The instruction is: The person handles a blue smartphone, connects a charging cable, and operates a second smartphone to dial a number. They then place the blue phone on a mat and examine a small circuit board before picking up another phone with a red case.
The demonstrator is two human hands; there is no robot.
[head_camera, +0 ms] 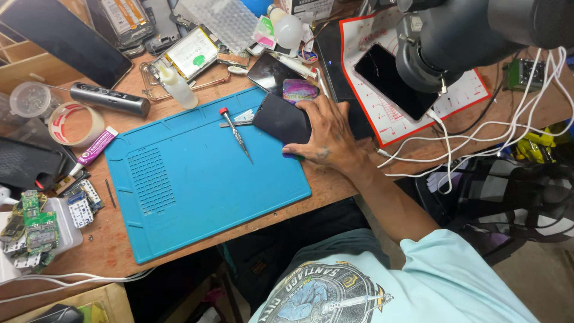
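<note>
mat: screwdriver lies free, red cap up-left, tip down-right | phone: dark, face-down at mat's upper-right corner, long axis upper-left to lower-right | right hand: fingers spread, clasping the phone's right end; best kept flat and steady | left hand: not seen

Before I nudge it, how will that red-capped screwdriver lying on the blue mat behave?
The screwdriver is thin and round-shafted, so it probably rolls if pushed sideways. It looks light and stiff. The blue mat seems rubbery, which may slow it. The right hand rests on a dark phone close by.
</note>
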